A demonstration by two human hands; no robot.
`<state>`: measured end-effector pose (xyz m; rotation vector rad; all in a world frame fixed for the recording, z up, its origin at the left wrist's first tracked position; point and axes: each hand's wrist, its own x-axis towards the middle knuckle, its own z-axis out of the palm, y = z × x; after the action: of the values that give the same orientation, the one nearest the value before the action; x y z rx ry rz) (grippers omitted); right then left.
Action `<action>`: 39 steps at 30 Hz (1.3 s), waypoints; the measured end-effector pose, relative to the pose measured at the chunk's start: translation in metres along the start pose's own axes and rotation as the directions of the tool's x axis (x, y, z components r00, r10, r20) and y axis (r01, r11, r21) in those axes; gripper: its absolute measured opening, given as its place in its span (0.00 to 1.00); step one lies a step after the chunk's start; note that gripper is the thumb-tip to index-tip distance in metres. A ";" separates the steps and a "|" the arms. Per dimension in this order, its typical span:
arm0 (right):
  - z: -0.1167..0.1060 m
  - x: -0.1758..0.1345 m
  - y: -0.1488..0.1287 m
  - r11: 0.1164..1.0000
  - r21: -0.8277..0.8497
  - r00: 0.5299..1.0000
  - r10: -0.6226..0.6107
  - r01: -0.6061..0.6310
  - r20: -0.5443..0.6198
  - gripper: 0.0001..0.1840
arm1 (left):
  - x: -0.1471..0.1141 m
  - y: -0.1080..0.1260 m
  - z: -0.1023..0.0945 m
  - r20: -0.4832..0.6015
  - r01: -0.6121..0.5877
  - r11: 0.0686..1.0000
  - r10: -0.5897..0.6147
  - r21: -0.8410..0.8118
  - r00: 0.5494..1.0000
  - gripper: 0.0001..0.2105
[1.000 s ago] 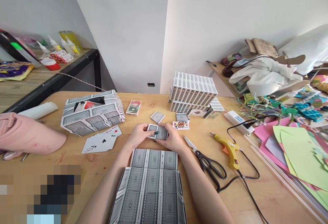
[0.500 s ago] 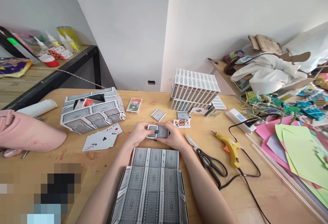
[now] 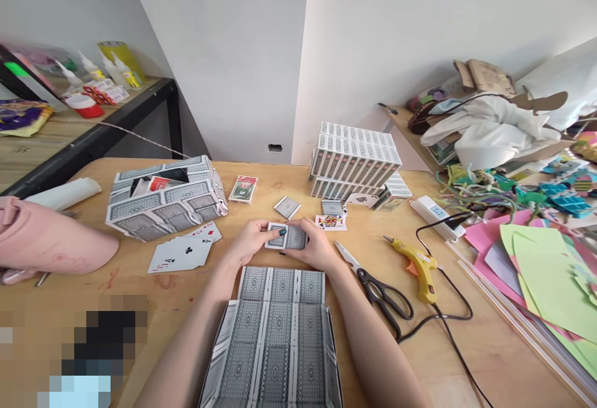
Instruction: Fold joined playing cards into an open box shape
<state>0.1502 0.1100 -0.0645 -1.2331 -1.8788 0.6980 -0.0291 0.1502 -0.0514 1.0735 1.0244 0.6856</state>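
Note:
Two grey-backed playing cards (image 3: 295, 237) lie side by side between my hands, just above the table. My left hand (image 3: 254, 241) pinches the left card, its thumb with a dark green nail on the patterned back. On the right, my right hand (image 3: 318, 245) closes around the other card's edge, its fingers partly hidden. Directly below my hands is a box-like piece covered in playing cards (image 3: 280, 321), with a row of card backs at its far edge. Loose cards (image 3: 286, 209) lie just beyond my hands, and a jack card (image 3: 331, 223) rests face up to the right.
Black-handled scissors (image 3: 380, 290) and a yellow glue gun (image 3: 422, 268) with its cord lie at right. Stacked card boxes (image 3: 357, 153) stand behind. At left are a card-covered box (image 3: 168, 199), fanned cards (image 3: 181, 252) and a pink bottle (image 3: 56, 234).
My left thumb has shifted slightly left and up on the card, and more of both card backs shows. The view has moved slightly. Both hands keep their hold.

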 end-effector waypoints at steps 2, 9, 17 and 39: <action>0.001 0.000 -0.001 1.000 -0.009 1.000 -0.001 0.001 -0.008 0.27 | 0.001 -0.001 0.000 -0.005 -0.006 1.000 0.006 -0.004 1.000 0.16; 0.000 0.001 -0.002 1.000 -0.007 1.000 -0.007 0.007 -0.014 0.26 | 0.001 -0.001 -0.002 0.047 -0.009 1.000 0.010 -0.006 0.999 0.16; -0.001 0.000 -0.001 1.000 0.018 1.000 -0.012 0.012 0.001 0.28 | 0.000 -0.002 -0.002 0.105 -0.019 0.999 0.016 0.027 0.994 0.19; 0.001 -0.007 0.016 0.941 -0.188 0.902 0.190 -0.279 -0.388 0.23 | 0.033 -0.006 -0.010 -0.108 -0.224 0.584 0.478 0.780 0.872 0.24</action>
<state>0.1590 0.1095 -0.0801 -1.6435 -1.5479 0.3345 -0.0253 0.1803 -0.0692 2.0040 1.4437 0.7870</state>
